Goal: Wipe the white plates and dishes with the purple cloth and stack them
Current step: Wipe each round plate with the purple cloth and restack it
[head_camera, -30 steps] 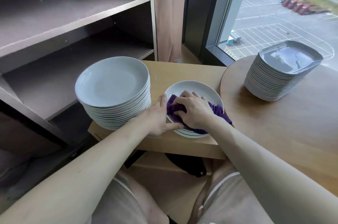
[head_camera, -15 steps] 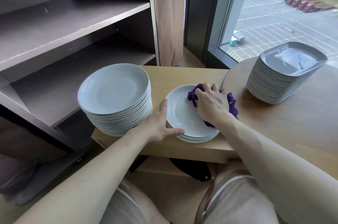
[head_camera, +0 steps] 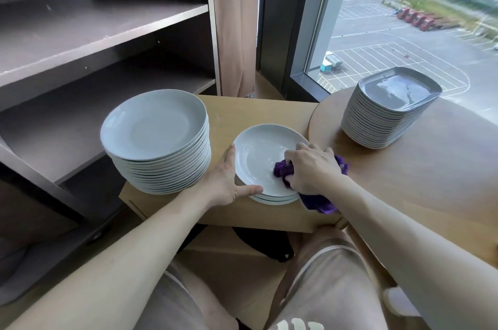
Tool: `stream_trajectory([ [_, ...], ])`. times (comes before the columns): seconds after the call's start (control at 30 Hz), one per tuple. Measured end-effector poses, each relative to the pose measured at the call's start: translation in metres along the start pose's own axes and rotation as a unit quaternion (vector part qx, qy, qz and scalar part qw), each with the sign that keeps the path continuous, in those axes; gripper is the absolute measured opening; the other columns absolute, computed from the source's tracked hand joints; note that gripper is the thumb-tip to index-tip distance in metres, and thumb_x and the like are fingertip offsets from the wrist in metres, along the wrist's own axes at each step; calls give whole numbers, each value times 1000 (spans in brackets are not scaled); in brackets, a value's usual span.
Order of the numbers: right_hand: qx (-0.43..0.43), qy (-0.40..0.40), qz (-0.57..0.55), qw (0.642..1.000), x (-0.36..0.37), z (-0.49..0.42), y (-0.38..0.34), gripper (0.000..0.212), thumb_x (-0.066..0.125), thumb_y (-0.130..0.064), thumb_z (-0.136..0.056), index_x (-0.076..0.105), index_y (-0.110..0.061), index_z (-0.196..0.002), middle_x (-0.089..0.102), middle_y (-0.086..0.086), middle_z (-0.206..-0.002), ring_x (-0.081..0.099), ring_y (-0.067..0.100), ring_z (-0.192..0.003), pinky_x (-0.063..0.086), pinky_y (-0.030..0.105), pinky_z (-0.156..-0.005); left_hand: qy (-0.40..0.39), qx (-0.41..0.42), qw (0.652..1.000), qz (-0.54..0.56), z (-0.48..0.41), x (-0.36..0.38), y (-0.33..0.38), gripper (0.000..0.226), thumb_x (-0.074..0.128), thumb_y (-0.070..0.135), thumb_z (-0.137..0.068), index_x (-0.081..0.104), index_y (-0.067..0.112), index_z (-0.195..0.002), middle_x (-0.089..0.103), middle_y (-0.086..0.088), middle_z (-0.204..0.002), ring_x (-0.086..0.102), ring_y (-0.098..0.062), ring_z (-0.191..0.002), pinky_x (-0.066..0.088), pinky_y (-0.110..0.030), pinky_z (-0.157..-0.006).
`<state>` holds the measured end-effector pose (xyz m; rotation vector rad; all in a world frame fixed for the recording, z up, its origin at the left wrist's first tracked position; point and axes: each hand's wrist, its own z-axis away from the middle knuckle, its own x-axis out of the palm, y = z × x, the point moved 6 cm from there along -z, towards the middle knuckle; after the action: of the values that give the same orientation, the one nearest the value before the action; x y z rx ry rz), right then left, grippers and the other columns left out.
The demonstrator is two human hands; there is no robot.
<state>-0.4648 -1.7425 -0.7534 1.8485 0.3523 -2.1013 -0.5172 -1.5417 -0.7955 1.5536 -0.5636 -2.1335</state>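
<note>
**Purple cloth pressed on the top plate of the short stack**

Head view. A short stack point(head_camera: 272, 198) of white plates sat on the wooden desk point(head_camera: 256, 108), near its front edge. The top plate point(head_camera: 256, 157) lay flat, face up; being round, it showed no long axis.

The right hand point(head_camera: 312, 168) rested on the right part of that plate, fingers curled over the bunched purple cloth point(head_camera: 318, 202) and gripping it against the surface. The cloth's long axis ran from near the plate's middle outward past the near-right rim of the short stack, its loose tail hanging beyond the rim above the desk's front edge.

The left hand point(head_camera: 229, 184) was spread wide against the left rim of the short stack, fingers straight and pointing away from the person, thumb stretched along the near rim. It held nothing.

Just left of the short stack, with the left hand between them, stood a tall stack point(head_camera: 153, 124) of round white plates, level and face up. Right of the short stack and farther back, well apart, a pile of squarish dishes point(head_camera: 398, 87) stood on a round desk point(head_camera: 431, 173), face up.

Left of and behind the short stack were dark shelves point(head_camera: 80, 33); behind it hung a curtain point(head_camera: 234, 19), with a window point(head_camera: 404, 19) to the right behind.
</note>
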Motion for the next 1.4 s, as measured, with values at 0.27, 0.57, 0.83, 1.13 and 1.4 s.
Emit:
stream_trajectory([
  [0.27, -70, -12, -78, 994, 5, 1, -33, 22, 57, -54, -90, 44, -37, -94, 43, -6, -100, 43, 23, -96, 31, 43, -81, 7, -23, 981, -193, 1, -7, 8, 137, 42, 98, -69, -20, 17, -160, -9, 5, -172, 43, -31, -142, 45, -45, -100],
  [0.57, -100, 16, -191, 976, 11, -20, -53, 18, 64, -48, -87, 52, -42, -99, 47, -10, -106, 44, 19, -101, 37, 40, -88, 10, -1, 926, -378, -4, -11, 16, 136, 15, 100, -71, -11, 1, -160, -2, -14, -172, -19, -27, -156, -13, -51, -125],
  [0.83, -63, 107, -132, 983, 10, -59, -62, 30, 57, -50, -91, 52, -35, -116, 49, -1, -116, 44, 26, -106, 32, 43, -82, 20, 3, 932, -361, -3, -11, 14, 139, 12, 104, -69, -7, 2, -162, 2, -11, -172, -15, -25, -157, -23, -49, -121],
  [1.13, 40, 117, -120, 985, 8, -73, -33, 29, 47, -45, -100, 47, -28, -123, 45, 7, -125, 45, 36, -117, 37, 54, -96, -23, -23, 949, -313, 1, -12, 12, 135, 25, 101, -71, -13, 8, -162, -6, -6, -173, -14, -23, -158, -21, -46, -122],
  [1.4, -15, 86, 89, 992, 4, -44, 3, 38, 52, -36, -96, 49, -26, -132, 45, 12, -135, 45, 37, -118, 37, 51, -91, -47, -51, 948, -311, 1, -13, 15, 135, 26, 101, -71, -22, 11, -160, -7, -5, -172, -8, -34, -158, -19, -48, -124],
])
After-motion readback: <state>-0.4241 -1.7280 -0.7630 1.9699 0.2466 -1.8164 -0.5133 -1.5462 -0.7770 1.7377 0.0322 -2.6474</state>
